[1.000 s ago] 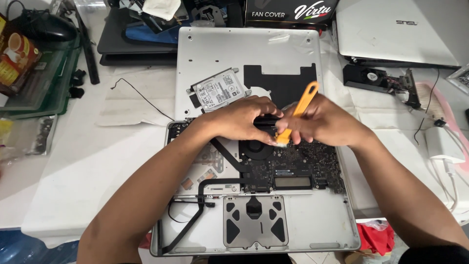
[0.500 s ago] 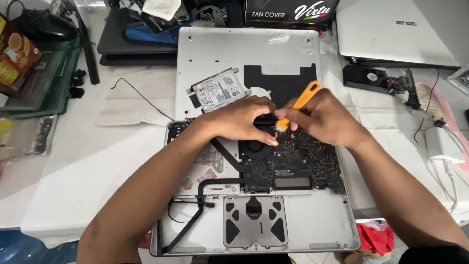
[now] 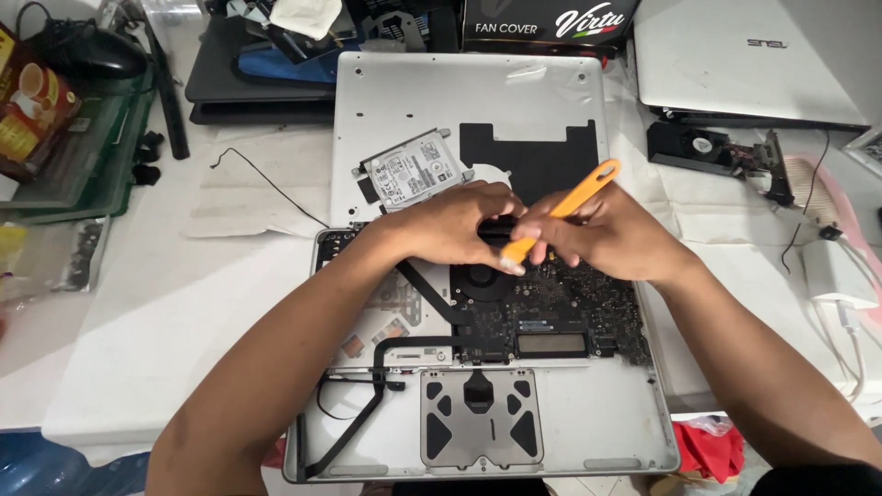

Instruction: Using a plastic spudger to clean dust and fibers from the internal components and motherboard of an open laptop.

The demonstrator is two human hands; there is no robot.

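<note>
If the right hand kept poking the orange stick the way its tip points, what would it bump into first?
Probably the black fan in the open laptop. The right hand aims the orange pry tool down-left, right above it, though depth is unclear.

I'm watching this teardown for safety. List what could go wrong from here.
1. The orange pry tool in the right hand points down near the fan; a slip could gouge the logic board.
2. The left hand rests over the opened laptop, possibly pressing the black cable.
3. The hard drive lies loose on the removed bottom cover and could be knocked.
</note>
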